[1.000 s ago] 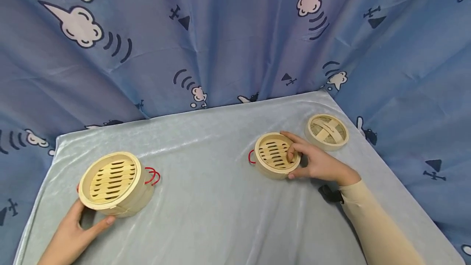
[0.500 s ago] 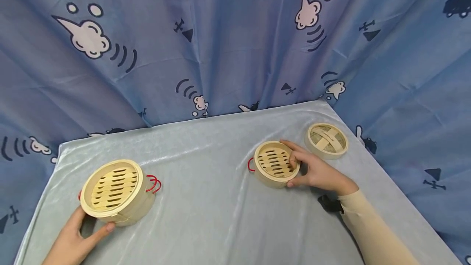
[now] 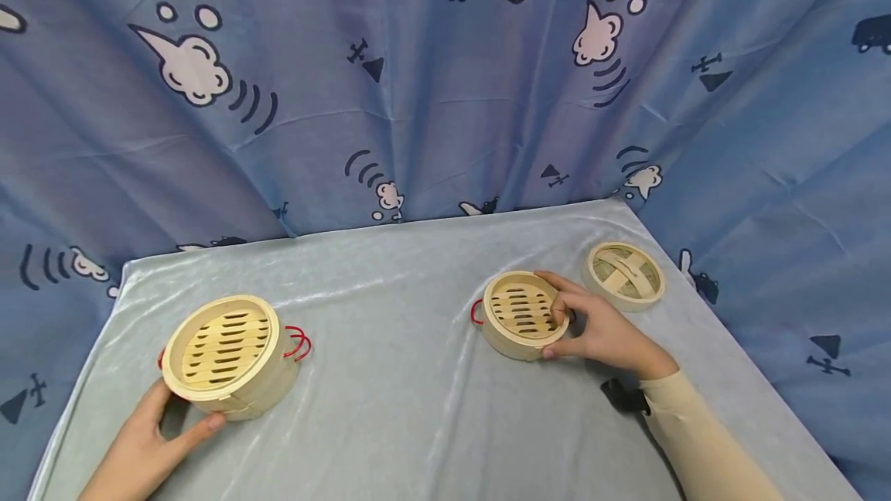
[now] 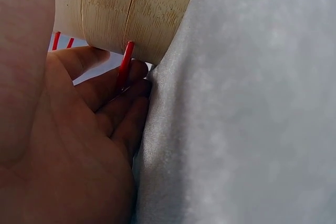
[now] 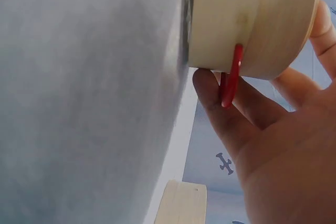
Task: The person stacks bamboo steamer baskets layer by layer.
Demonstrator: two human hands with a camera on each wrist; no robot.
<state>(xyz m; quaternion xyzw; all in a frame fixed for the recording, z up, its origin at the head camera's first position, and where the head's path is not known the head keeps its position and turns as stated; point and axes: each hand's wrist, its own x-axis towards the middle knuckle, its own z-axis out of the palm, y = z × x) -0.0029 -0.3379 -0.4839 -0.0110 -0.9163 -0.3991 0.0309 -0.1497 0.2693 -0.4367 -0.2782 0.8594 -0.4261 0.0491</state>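
Table [image 3: 390, 377], draped in pale cloth, was noted with wide open room at its middle. Large bamboo steamer [image 3: 226, 354] was gripped by the left hand [image 3: 149, 447] near the front-left edge, tilted, thumb and fingers round its wall. Small bamboo steamer [image 3: 522, 314] was grasped at its rim by the right hand [image 3: 602, 331]. Steamer lid [image 3: 624, 275] was set apart near the far right edge.

Worktop [image 3: 418, 408] is covered by a pale grey-blue velvety cloth [image 3: 390, 308], creased in places. It is enclosed behind and on both sides by a blue curtain [image 3: 418, 99] printed with white clouds, planes and dark cars. Lighting is soft and even.
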